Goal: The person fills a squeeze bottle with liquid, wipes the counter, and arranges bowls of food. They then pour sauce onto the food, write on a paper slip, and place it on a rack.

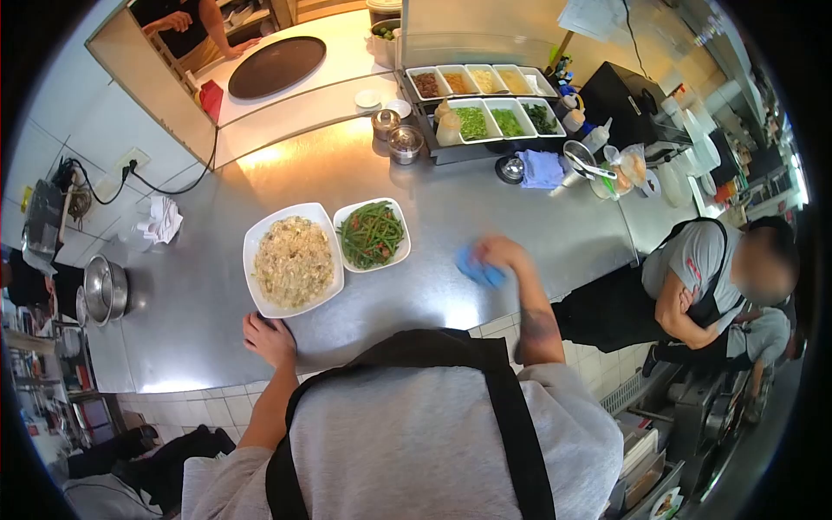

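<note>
My right hand [504, 252] is closed on a blue cloth [479, 266], pressing it to the steel counter [390, 303] right of the dishes. Just below the large white square bowl [251, 260], my left hand [269, 339] rests at the counter's front edge, its fingers loosely bent and apart, with nothing seen in them. Fried rice [293, 264] fills that bowl. Beside it stands a smaller white square dish [387, 263] of green beans [371, 234] with red bits.
Topping trays [472, 124] line the back, near metal pots [405, 145] and a folded purple cloth [542, 169]. Steel mixing bowls [105, 289] sit at the left end. A person with folded arms [685, 299] stands close on the right; another person's hand [243, 48] shows beyond the pass window.
</note>
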Tool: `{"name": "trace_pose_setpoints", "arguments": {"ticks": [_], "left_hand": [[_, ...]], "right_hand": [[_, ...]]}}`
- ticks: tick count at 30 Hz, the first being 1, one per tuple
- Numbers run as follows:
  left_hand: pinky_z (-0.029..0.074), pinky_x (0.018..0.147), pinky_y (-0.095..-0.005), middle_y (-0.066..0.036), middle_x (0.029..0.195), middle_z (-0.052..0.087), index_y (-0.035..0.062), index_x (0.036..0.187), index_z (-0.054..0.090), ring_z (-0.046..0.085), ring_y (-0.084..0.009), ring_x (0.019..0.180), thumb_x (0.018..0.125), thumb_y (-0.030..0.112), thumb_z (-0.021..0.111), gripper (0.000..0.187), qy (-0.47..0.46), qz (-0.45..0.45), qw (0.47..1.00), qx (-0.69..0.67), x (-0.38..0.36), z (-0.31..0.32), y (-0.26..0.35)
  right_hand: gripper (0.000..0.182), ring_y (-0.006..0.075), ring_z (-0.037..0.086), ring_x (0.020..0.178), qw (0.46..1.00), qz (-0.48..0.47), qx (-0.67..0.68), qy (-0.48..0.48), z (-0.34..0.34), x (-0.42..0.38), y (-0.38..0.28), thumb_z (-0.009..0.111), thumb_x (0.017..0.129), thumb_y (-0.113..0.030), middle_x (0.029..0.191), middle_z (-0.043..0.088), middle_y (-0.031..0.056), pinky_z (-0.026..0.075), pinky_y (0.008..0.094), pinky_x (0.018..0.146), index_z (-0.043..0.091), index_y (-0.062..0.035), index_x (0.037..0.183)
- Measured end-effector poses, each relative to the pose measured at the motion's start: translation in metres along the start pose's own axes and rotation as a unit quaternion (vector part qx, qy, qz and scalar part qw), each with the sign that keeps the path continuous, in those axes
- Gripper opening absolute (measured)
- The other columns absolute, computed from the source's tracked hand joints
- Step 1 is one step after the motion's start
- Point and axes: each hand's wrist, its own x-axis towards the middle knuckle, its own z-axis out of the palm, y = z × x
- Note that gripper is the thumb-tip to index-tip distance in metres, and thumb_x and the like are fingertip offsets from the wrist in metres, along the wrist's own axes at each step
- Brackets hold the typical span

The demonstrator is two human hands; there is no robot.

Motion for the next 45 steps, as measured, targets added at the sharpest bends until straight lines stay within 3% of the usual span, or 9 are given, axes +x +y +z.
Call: {"name": "trace_pose_setpoints", "arguments": {"ticks": [2, 7, 11, 25, 28, 34, 40, 42, 45], "left_hand": [[0.021, 0.108, -0.0549, -0.013, 0.137, 0.044, 0.0065, 0.123, 0.049, 0.039, -0.0305, 0.129, 0.091, 0.029, 0.051, 0.039, 0.006, 0.001, 1.000, 0.002, 0.000, 0.002, -0.003], [0.024, 0.106, -0.0521, -0.013, 0.135, 0.046, 0.0065, 0.124, 0.049, 0.041, -0.0306, 0.127, 0.091, 0.030, 0.051, 0.040, 0.008, 0.007, 1.000, 0.008, 0.002, 0.001, 0.001], [0.029, 0.102, -0.0489, -0.012, 0.134, 0.048, 0.0063, 0.124, 0.050, 0.044, -0.0304, 0.124, 0.090, 0.029, 0.054, 0.041, 0.033, 0.025, 0.999, 0.029, 0.000, 0.010, -0.004], [0.030, 0.103, -0.0494, -0.013, 0.135, 0.045, 0.0065, 0.126, 0.047, 0.044, -0.0323, 0.124, 0.093, 0.032, 0.052, 0.043, -0.002, 0.006, 0.998, 0.055, 0.001, -0.001, 0.003], [0.030, 0.102, -0.0504, -0.013, 0.135, 0.045, 0.0064, 0.126, 0.047, 0.044, -0.0324, 0.124, 0.093, 0.032, 0.052, 0.043, 0.013, 0.011, 0.999, 0.039, 0.002, 0.006, -0.003], [0.029, 0.103, -0.0498, -0.014, 0.135, 0.045, 0.0045, 0.125, 0.047, 0.042, -0.0321, 0.126, 0.093, 0.032, 0.052, 0.042, 0.017, 0.013, 0.999, 0.029, 0.000, 0.004, -0.003], [0.024, 0.107, -0.0508, -0.015, 0.137, 0.045, 0.0043, 0.125, 0.048, 0.039, -0.0308, 0.130, 0.088, 0.025, 0.056, 0.044, -0.003, 0.005, 1.000, -0.003, 0.000, 0.006, -0.005], [0.022, 0.108, -0.0514, -0.014, 0.137, 0.045, 0.0049, 0.125, 0.049, 0.038, -0.0301, 0.131, 0.085, 0.025, 0.058, 0.045, -0.010, -0.010, 1.000, -0.003, 0.002, 0.005, -0.005], [0.020, 0.110, -0.0538, -0.013, 0.137, 0.044, 0.0063, 0.123, 0.050, 0.036, -0.0290, 0.133, 0.082, 0.026, 0.061, 0.046, -0.032, -0.037, 0.999, -0.024, 0.003, -0.001, -0.001]], "right_hand": [[0.024, 0.0287, 0.068, 0.091, 0.977, 0.148, -0.075, -0.134, -0.009, -0.083, -0.006, 0.063, 0.077, -0.020, 0.100, 0.071, 0.0130, 0.052, 0.0391, 0.081, 0.076, -0.0193, 0.098], [0.028, 0.0302, 0.069, 0.091, 0.945, 0.309, 0.027, 0.100, -0.022, -0.186, 0.019, 0.062, 0.071, -0.007, 0.094, 0.072, 0.0127, 0.053, 0.0381, 0.083, 0.077, -0.0180, 0.091], [0.051, 0.0371, 0.061, 0.107, 0.896, 0.236, 0.084, 0.366, -0.028, -0.160, -0.018, 0.071, 0.076, -0.021, 0.117, 0.063, 0.0229, 0.049, 0.0411, 0.091, 0.061, -0.0189, 0.126], [0.065, 0.0363, 0.055, 0.119, 0.960, 0.243, 0.060, 0.124, -0.006, -0.126, -0.022, 0.074, 0.078, -0.039, 0.127, 0.059, 0.0202, 0.043, 0.0417, 0.100, 0.054, -0.0124, 0.133], [0.063, 0.0329, 0.056, 0.119, 0.964, 0.208, 0.079, 0.143, -0.024, -0.127, -0.038, 0.073, 0.079, -0.041, 0.128, 0.059, 0.0189, 0.045, 0.0380, 0.097, 0.056, -0.0132, 0.133], [0.055, 0.0275, 0.058, 0.117, 0.898, -0.263, 0.347, 0.066, -0.073, -0.163, -0.092, 0.073, 0.081, -0.039, 0.130, 0.059, 0.0104, 0.045, 0.0395, 0.096, 0.061, -0.0093, 0.125], [0.055, 0.0269, 0.054, 0.121, 0.799, -0.318, 0.505, 0.073, -0.066, -0.139, -0.068, 0.078, 0.077, -0.034, 0.135, 0.054, 0.0174, 0.045, 0.0381, 0.095, 0.061, -0.0088, 0.124], [0.054, 0.0281, 0.052, 0.124, 0.909, -0.058, 0.339, 0.237, -0.057, -0.121, -0.085, 0.079, 0.077, -0.026, 0.134, 0.053, 0.0223, 0.045, 0.0403, 0.096, 0.061, -0.0068, 0.123], [0.047, 0.0244, 0.054, 0.119, 0.900, -0.006, 0.021, 0.436, -0.014, -0.080, -0.058, 0.075, 0.079, -0.016, 0.127, 0.057, 0.0179, 0.047, 0.0372, 0.093, 0.061, -0.0052, 0.123]]}}
